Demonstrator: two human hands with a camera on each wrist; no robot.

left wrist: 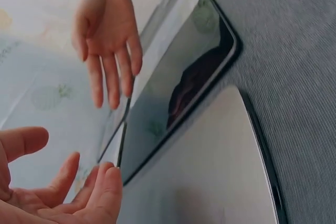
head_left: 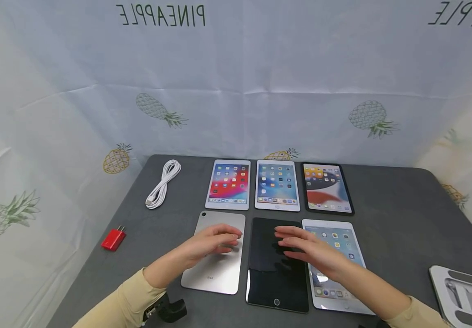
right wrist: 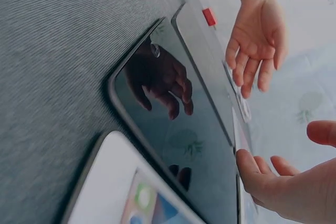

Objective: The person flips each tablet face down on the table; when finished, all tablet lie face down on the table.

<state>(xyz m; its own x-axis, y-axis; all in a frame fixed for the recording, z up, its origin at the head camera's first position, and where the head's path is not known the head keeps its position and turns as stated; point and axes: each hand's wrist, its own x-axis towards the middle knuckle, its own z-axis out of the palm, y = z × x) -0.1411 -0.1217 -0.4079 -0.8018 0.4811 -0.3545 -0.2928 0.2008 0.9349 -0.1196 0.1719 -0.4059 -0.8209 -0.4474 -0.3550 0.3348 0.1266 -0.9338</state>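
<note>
My left hand [head_left: 213, 241] hovers over a silver tablet [head_left: 213, 275] that lies face down, its camera at the top left corner. Over a black tablet [head_left: 276, 282] with a dark screen and a round home button is my right hand [head_left: 309, 250]. Both hands hold nothing; their fingers are relaxed and palms face each other, as the left wrist view shows. My right forearm crosses above a white tablet [head_left: 344, 234] with a lit screen, hiding part of it. The right wrist view shows a hand's reflection in the black tablet's glass.
Along the back lie two white tablets [head_left: 229, 184] [head_left: 277, 185] and a black-edged tablet [head_left: 327, 188], all lit. A coiled white cable [head_left: 163, 184] and a red plug adapter [head_left: 114, 239] are at left. A grey metal stand [head_left: 465, 296] sits at right. A pineapple-print curtain [head_left: 244, 59] hangs behind.
</note>
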